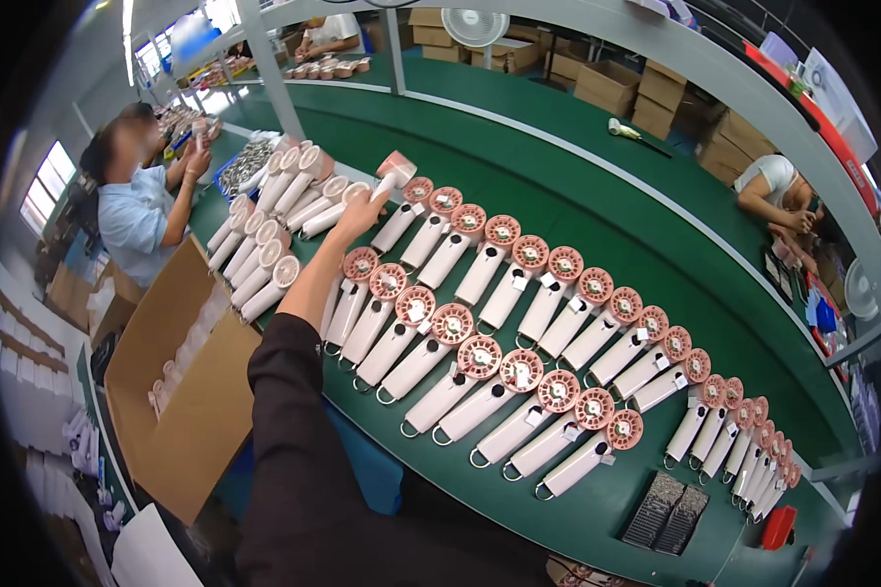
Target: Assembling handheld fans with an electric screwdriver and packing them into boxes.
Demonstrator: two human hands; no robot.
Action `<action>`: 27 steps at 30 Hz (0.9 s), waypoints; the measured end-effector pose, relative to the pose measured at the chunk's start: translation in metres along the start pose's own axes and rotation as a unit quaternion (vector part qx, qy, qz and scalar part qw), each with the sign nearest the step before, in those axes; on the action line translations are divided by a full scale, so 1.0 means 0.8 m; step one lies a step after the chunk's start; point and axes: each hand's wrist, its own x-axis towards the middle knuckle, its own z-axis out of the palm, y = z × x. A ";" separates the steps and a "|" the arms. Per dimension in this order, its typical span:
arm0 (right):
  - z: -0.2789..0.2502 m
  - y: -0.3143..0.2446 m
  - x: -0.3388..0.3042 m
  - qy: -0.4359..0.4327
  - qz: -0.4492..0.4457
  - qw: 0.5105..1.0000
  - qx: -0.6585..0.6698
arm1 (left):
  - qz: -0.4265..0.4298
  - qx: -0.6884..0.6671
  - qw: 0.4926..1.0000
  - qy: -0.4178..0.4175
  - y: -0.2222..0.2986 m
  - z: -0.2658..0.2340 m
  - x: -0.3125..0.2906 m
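My left hand [359,213], on a dark-sleeved arm, is closed around the white handle of a handheld fan [396,168] with a pink head. It holds this fan at the far left end of the back row of fans [502,232]. Those fans lie on the green table with pink slotted heads away from me and white handles toward me. A front row of similar fans [480,357] lies nearer, wire loops at the handle ends. Left of my hand, more fans [266,279] lie bunched with their heads facing another way. My right hand is out of view.
An open cardboard box [215,401] with pale parts stands at left. Beyond it are a blue basket of metal parts [248,161] and a person in light blue [142,220]. Dark trays [664,514] and a red container [778,528] sit at right. A metal frame [558,64] crosses overhead.
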 end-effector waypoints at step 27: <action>0.008 -0.062 -0.024 -0.184 0.003 0.982 0.036 | 0.008 0.308 0.951 0.013 -0.006 -0.011 -0.032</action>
